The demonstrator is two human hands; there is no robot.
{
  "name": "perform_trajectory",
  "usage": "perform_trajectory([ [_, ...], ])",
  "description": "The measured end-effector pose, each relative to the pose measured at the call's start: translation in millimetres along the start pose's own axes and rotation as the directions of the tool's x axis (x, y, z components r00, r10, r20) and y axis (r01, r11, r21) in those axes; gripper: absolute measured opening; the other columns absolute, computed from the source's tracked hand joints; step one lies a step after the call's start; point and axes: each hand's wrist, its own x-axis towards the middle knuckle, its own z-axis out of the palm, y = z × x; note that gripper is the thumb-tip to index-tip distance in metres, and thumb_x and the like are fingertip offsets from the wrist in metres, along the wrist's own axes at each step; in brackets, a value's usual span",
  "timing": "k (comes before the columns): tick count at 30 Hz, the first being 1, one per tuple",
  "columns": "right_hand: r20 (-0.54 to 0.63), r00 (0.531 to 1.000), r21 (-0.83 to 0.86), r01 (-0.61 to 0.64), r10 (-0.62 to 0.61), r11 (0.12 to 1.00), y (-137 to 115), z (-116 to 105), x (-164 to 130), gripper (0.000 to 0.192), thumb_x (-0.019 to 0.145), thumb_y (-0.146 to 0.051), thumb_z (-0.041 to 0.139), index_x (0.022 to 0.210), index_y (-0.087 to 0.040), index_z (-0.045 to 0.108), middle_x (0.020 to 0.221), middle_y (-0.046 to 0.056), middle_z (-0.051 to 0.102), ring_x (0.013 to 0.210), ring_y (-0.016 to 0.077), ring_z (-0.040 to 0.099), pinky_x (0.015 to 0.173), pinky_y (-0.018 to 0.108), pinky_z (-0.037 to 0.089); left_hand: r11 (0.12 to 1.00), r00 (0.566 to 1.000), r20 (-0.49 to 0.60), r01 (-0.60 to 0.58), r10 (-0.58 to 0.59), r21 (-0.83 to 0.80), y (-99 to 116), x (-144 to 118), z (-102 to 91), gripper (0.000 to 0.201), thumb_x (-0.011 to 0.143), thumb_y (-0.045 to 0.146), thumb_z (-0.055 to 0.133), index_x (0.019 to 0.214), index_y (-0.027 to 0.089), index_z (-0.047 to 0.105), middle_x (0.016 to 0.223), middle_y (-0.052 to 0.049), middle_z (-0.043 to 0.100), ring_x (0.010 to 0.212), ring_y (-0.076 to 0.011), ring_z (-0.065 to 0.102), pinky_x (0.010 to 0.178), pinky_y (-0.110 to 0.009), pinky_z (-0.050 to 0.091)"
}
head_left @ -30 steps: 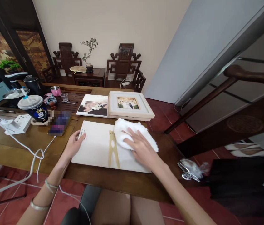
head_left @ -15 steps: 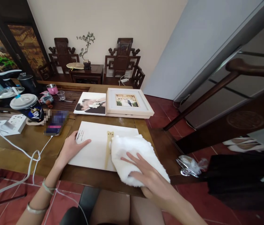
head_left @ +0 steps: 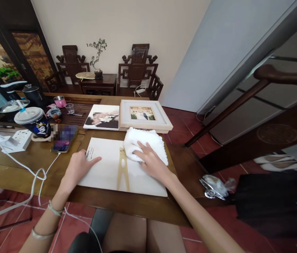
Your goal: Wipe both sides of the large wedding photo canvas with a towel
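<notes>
A white flat board (head_left: 106, 168) with a tan wooden stand piece (head_left: 122, 168) lies on the wooden table (head_left: 27, 165) in front of me. My left hand (head_left: 78, 165) rests flat on its left edge, thumb on the surface. My right hand (head_left: 150, 161) presses a white fluffy cloth (head_left: 143, 144) onto the board's far right corner, fingers spread over it.
Behind the board lie a photo print (head_left: 102, 117) and a white framed picture (head_left: 144, 116). To the left are a phone (head_left: 63, 138) on a white cable, a lidded cup (head_left: 34, 121), a power strip (head_left: 19, 138). A dark wooden chair back (head_left: 243, 105) stands at right.
My right hand has slid the cloth from the board's near right edge back up to its far right corner. The left hand has stayed on the left edge.
</notes>
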Motion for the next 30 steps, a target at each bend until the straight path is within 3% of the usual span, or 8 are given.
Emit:
perform_trajectory([
  [5, -0.028, 0.998, -0.004, 0.047, -0.048, 0.999, -3, 8, 1, 0.062, 0.063, 0.011, 0.036, 0.115, -0.012, 0.060, 0.144, 0.017, 0.044, 0.140, 0.0321, 0.025, 0.110, 0.062, 0.022, 0.997, 0.999, -0.032, 0.017, -0.014, 0.078, 4, -4, 10.5, 0.048, 0.080, 0.060, 0.054, 0.082, 0.013, 0.060, 0.082, -0.015, 0.062, 0.083, -0.0317, 0.061, 0.075, -0.039, 0.046],
  [12, -0.048, 0.997, 0.005, 0.068, -0.068, 0.998, -2, 11, 5, 0.062, 0.060, 0.011, 0.036, 0.112, -0.012, 0.062, 0.143, 0.017, 0.045, 0.140, 0.0315, 0.024, 0.111, 0.063, 0.021, 0.997, 0.988, -0.154, 0.011, 0.001, 0.072, 1, -10, 30.6, 0.052, 0.079, 0.053, 0.060, 0.097, 0.004, 0.062, 0.095, -0.019, 0.055, 0.097, -0.0352, 0.054, 0.087, -0.046, 0.045],
  [15, -0.045, 0.997, 0.018, 0.064, -0.063, 0.998, -7, 9, -1, 0.061, 0.060, 0.011, 0.036, 0.111, -0.012, 0.062, 0.143, 0.017, 0.046, 0.141, 0.0307, 0.024, 0.111, 0.062, 0.021, 0.998, 0.968, -0.246, -0.056, 0.054, -0.004, -1, -14, 39.3, 0.052, 0.083, 0.048, 0.057, 0.112, 0.005, 0.058, 0.103, -0.019, 0.053, 0.102, -0.0349, 0.051, 0.090, -0.049, 0.044],
  [18, -0.018, 0.997, 0.029, 0.072, -0.072, 0.997, -16, 5, -19, 0.060, 0.060, 0.011, 0.036, 0.108, -0.013, 0.063, 0.143, 0.017, 0.045, 0.141, 0.0311, 0.022, 0.111, 0.063, 0.020, 0.978, 0.935, -0.307, -0.200, 0.176, -0.050, -6, -19, 43.3, 0.046, 0.089, 0.040, 0.051, 0.126, 0.013, 0.051, 0.120, -0.019, 0.049, 0.114, -0.0336, 0.047, 0.096, -0.050, 0.040],
  [21, 0.029, 0.993, 0.057, 0.111, -0.113, 0.992, -30, -5, -48, 0.059, 0.057, 0.011, 0.034, 0.103, -0.013, 0.064, 0.144, 0.016, 0.044, 0.142, 0.0307, 0.017, 0.111, 0.063, 0.020, 0.928, 0.916, -0.183, -0.370, 0.357, -0.039, -10, -25, 40.4, 0.043, 0.091, 0.042, 0.048, 0.130, 0.023, 0.049, 0.144, -0.016, 0.038, 0.132, -0.0336, 0.036, 0.102, -0.053, 0.035],
  [23, 0.079, 0.987, 0.097, 0.132, -0.139, 0.987, -40, -15, -71, 0.060, 0.054, 0.011, 0.034, 0.099, -0.014, 0.064, 0.145, 0.013, 0.043, 0.143, 0.0294, 0.015, 0.112, 0.062, 0.020, 0.909, 0.908, -0.081, -0.415, 0.412, -0.031, -12, -29, 37.5, 0.046, 0.093, 0.044, 0.046, 0.135, 0.026, 0.044, 0.148, -0.013, 0.037, 0.137, -0.0327, 0.032, 0.105, -0.055, 0.032],
  [27, 0.190, 0.971, 0.177, 0.114, -0.147, 0.978, -59, -37, -103, 0.060, 0.049, 0.008, 0.034, 0.094, -0.018, 0.064, 0.147, 0.006, 0.042, 0.142, 0.0254, 0.020, 0.114, 0.056, 0.023, 0.902, 0.906, -0.078, -0.422, 0.416, -0.089, -13, -27, 36.1, 0.054, 0.093, 0.045, 0.045, 0.141, 0.022, 0.038, 0.151, -0.013, 0.034, 0.141, -0.0304, 0.027, 0.112, -0.052, 0.027],
  [30, 0.244, 0.965, 0.207, 0.044, -0.095, 0.977, -54, -44, -100, 0.062, 0.049, 0.006, 0.034, 0.097, -0.020, 0.064, 0.147, 0.006, 0.042, 0.140, 0.0244, 0.025, 0.114, 0.051, 0.027, 0.887, 0.898, -0.062, -0.441, 0.436, -0.136, -14, -22, 37.3, 0.055, 0.093, 0.045, 0.046, 0.141, 0.020, 0.038, 0.153, -0.013, 0.031, 0.143, -0.0289, 0.023, 0.113, -0.049, 0.028],
])
